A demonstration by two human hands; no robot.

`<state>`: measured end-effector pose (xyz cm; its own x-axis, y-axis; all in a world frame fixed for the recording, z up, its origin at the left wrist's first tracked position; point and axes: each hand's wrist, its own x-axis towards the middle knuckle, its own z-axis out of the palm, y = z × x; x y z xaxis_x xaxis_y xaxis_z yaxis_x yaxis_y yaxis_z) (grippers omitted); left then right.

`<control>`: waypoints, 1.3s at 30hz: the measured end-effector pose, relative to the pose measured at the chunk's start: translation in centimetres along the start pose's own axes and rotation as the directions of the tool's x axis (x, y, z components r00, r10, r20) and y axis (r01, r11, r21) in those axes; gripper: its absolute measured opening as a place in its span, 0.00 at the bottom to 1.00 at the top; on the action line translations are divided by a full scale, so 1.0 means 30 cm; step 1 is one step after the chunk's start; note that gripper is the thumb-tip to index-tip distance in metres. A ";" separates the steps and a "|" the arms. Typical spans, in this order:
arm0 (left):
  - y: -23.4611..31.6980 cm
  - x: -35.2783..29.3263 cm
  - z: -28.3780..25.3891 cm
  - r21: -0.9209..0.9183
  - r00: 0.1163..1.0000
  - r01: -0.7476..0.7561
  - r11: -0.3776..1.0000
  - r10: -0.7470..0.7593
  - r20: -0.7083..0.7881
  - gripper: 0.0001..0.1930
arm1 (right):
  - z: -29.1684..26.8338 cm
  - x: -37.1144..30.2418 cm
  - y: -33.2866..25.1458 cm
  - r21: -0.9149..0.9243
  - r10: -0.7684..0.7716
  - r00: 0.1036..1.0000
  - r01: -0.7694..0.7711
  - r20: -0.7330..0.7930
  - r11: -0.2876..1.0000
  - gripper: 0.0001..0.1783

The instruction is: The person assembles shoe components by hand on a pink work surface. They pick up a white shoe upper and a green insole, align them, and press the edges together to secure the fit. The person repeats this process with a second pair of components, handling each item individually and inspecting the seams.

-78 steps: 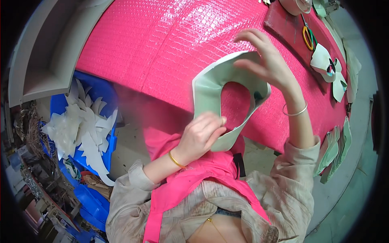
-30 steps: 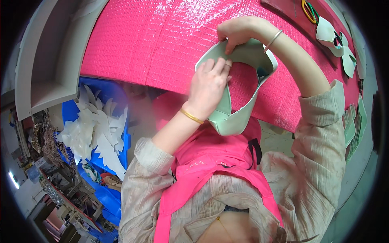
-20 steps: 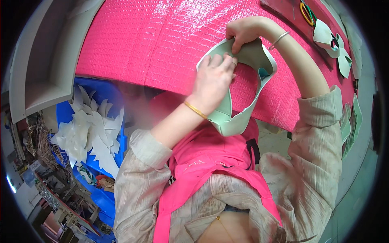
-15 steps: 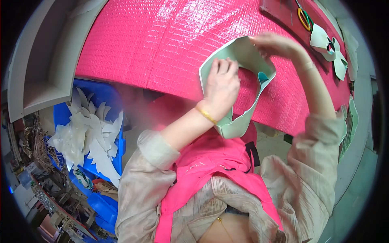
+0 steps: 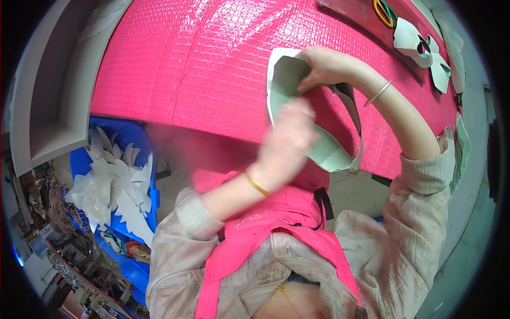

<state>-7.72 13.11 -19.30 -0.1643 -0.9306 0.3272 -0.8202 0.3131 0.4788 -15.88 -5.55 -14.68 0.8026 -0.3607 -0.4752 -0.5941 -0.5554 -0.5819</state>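
Observation:
A pale green, white-edged piece of leather-like sheet (image 5: 287, 80), bent into a loop, stands over the near part of the pink-covered table. My right hand (image 5: 329, 66) grips its far rim, thumb on the inside and fingers bent over the edge. My left hand (image 5: 289, 133) is at the loop's left near side, smeared by motion. Its fingers do not show clearly, so whether it touches the piece cannot be told. Through the loop's opening the pink cover (image 5: 332, 114) shows.
A blue bin (image 5: 155, 196) at the left holds white offcuts (image 5: 119, 181). A grey tray-like box (image 5: 58, 141) stands beyond it. At the far right lie a dark red board (image 5: 353, 24), yellow-handled scissors (image 5: 383, 13) and white-green cut pieces (image 5: 411, 42). More green sheets (image 5: 460, 151) hang at the right edge.
My right hand has moved left along the far rim and now grips it. My left hand has come out of the loop's inside, moving nearer. The loop has turned and tilted.

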 end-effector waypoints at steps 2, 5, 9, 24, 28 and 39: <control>-0.094 -0.027 -0.017 0.067 0.999 0.049 0.997 -0.050 0.017 0.24 | 0.002 0.018 -0.027 -0.148 0.008 0.999 -0.014 -0.042 0.989 0.16; -0.098 -0.026 -0.008 0.166 1.000 0.008 0.986 -0.010 0.011 0.24 | 0.014 0.033 -0.023 -0.389 -0.082 0.994 0.046 -0.078 0.920 0.16; -0.100 0.006 -0.012 0.192 0.996 0.018 0.981 -0.035 0.088 0.24 | 0.020 0.033 -0.032 -0.537 -0.143 0.988 0.088 -0.063 0.839 0.16; -0.122 0.100 0.029 0.155 0.996 -0.084 0.984 0.087 -0.012 0.18 | -0.008 0.065 -0.031 -0.507 0.036 0.999 -0.019 0.024 0.862 0.14; -0.142 0.103 0.051 0.073 0.992 -0.104 0.992 0.109 -0.062 0.16 | -0.025 0.053 0.015 -0.497 0.049 0.998 -0.025 0.034 0.867 0.12; -0.156 0.143 0.054 0.015 0.991 -0.128 0.992 0.129 -0.037 0.11 | -0.028 0.061 -0.006 -0.517 0.200 0.980 -0.180 -0.017 0.837 0.13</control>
<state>-5.49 7.34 -21.46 -0.2482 -0.8749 0.4158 -0.8005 0.4270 0.4206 -14.27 -6.74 -14.89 0.6681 -0.4773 -0.5708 -0.6135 -0.7874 -0.0598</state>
